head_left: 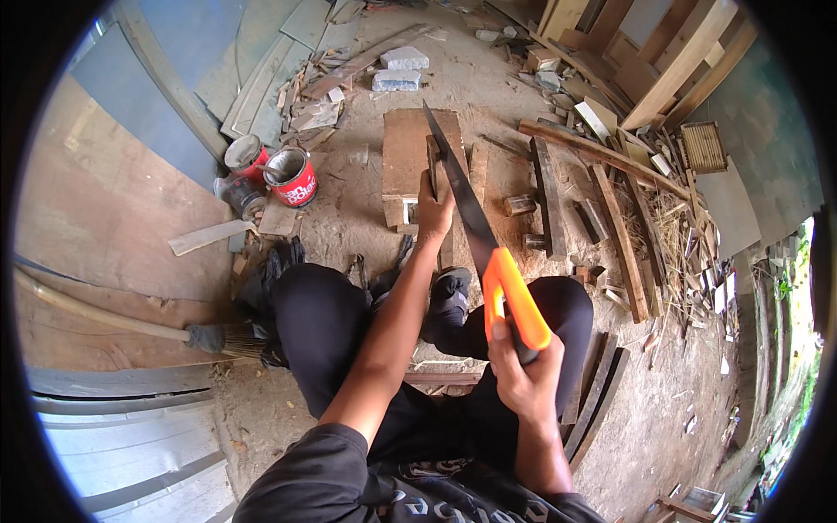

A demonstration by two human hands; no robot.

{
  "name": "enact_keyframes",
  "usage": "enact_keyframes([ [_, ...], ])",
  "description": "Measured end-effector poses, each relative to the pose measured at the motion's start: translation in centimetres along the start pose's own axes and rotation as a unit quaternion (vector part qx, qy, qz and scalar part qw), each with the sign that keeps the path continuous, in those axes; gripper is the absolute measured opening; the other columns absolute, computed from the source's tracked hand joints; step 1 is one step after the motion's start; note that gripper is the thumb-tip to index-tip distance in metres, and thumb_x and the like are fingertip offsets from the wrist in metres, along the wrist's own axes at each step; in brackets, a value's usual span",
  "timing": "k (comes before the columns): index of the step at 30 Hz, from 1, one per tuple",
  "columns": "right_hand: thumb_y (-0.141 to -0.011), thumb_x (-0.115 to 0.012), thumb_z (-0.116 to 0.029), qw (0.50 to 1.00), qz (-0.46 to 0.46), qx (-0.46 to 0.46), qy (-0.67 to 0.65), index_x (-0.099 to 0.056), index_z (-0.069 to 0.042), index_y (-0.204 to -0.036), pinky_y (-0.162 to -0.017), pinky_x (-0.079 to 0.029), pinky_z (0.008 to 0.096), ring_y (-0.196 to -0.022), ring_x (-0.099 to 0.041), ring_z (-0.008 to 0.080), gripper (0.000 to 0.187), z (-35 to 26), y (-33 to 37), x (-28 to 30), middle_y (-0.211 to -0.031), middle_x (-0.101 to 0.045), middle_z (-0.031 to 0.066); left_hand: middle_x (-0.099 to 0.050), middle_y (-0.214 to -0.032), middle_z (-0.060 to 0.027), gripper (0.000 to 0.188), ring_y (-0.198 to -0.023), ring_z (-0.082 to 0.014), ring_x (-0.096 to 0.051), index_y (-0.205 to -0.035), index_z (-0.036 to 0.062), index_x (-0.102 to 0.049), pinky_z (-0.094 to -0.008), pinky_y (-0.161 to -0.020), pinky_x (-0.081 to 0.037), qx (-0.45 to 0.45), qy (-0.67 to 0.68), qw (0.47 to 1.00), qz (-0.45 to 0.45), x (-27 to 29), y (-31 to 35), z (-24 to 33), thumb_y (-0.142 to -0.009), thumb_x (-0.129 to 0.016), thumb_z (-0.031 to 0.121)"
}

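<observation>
left grip (434, 209): fingertips mostly tucked out of sight round the wood piece (433, 161) | saw blade (471, 209) covers part of that wood, honestly can't tell if they're touching | right grip (526, 370): some fingers lost behind the orange handle (529, 305) | broom (105, 312) pole runs off at the dark left rim | greenery (809, 375) cut off, too blurry to make out

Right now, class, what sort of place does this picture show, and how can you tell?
Probably a makeshift wood workshop: a handheld saw, wooden beams lying on the dusty floor, and red cans.
</observation>
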State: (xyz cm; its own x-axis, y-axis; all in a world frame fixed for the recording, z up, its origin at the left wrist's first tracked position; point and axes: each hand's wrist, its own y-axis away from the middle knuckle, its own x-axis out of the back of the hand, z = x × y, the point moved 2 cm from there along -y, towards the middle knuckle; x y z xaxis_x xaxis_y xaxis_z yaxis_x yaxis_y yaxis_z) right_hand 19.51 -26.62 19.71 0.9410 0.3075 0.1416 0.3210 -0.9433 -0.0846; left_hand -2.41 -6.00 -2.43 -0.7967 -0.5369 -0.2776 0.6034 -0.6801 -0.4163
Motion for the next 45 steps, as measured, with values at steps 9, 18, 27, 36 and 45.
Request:
enact_keyframes([
  [9, -0.100, -0.069, -0.020, 0.999, -0.010, -0.045, -0.013, -0.064, 0.002, -0.093, -0.055, -0.041, 0.0241, -0.064, -0.048, 0.0020, 0.023, 1.4, -7.1, -1.9, -0.067, -0.057, -0.0038, -0.073, -0.098, -0.0228, 0.042, -0.091, -0.0324, -0.074, -0.117, -0.0018, -0.052, -0.0404, -0.077, -0.057, 0.098, -0.112, 0.989, -0.002, -2.3, -4.8, -0.8, -0.084, -0.074, 0.012],
  [18, -0.104, -0.064, -0.020, 1.000, -0.008, -0.013, 0.020, -0.061, -0.004, -0.093, -0.045, -0.036, 0.0220, -0.050, -0.047, 0.0036, 0.020, 4.1, -13.4, -3.6, -0.064, -0.053, -0.0048, -0.074, -0.097, -0.0251, 0.041, -0.094, -0.0366, -0.074, -0.112, -0.0020, -0.058, -0.0406, -0.079, -0.057, 0.137, -0.138, 0.979, 0.057, -2.3, -7.7, -4.1, -0.083, -0.076, 0.019],
  [27, -0.103, -0.064, -0.025, 0.998, -0.044, -0.046, -0.004, -0.054, 0.001, -0.123, -0.059, -0.045, 0.0225, -0.066, -0.053, 0.0047, 0.034, -0.8, -18.0, -3.2, -0.081, -0.058, -0.0010, -0.073, -0.086, -0.0242, 0.038, -0.081, -0.0383, -0.075, -0.106, -0.0035, -0.060, -0.0446, -0.070, -0.060, 0.122, -0.231, 0.963, 0.063, -2.3, -7.3, -7.2, -0.077, -0.075, 0.015],
  [36, -0.103, -0.061, -0.024, 0.997, 0.011, -0.049, 0.051, -0.047, 0.005, -0.134, -0.062, -0.044, 0.0230, -0.071, -0.053, 0.0066, 0.044, -2.7, -18.3, -3.4, -0.087, -0.059, 0.0018, -0.073, -0.082, -0.0223, 0.036, -0.079, -0.0380, -0.075, -0.097, -0.0024, -0.062, -0.0444, -0.068, -0.059, 0.131, -0.233, 0.962, 0.063, -2.9, -7.0, -7.1, -0.077, -0.081, 0.020],
  [45, -0.103, -0.064, -0.027, 0.994, 0.011, -0.023, 0.106, -0.060, 0.001, -0.107, -0.052, -0.041, 0.0268, -0.058, -0.048, 0.0062, 0.029, 2.4, -26.1, -4.3, -0.071, -0.054, -0.0006, -0.071, -0.078, -0.0248, 0.036, -0.073, -0.0392, -0.074, -0.094, -0.0037, -0.062, -0.0454, -0.063, -0.060, 0.122, -0.284, 0.950, 0.049, -3.5, -6.7, -7.5, -0.077, -0.081, 0.021],
])
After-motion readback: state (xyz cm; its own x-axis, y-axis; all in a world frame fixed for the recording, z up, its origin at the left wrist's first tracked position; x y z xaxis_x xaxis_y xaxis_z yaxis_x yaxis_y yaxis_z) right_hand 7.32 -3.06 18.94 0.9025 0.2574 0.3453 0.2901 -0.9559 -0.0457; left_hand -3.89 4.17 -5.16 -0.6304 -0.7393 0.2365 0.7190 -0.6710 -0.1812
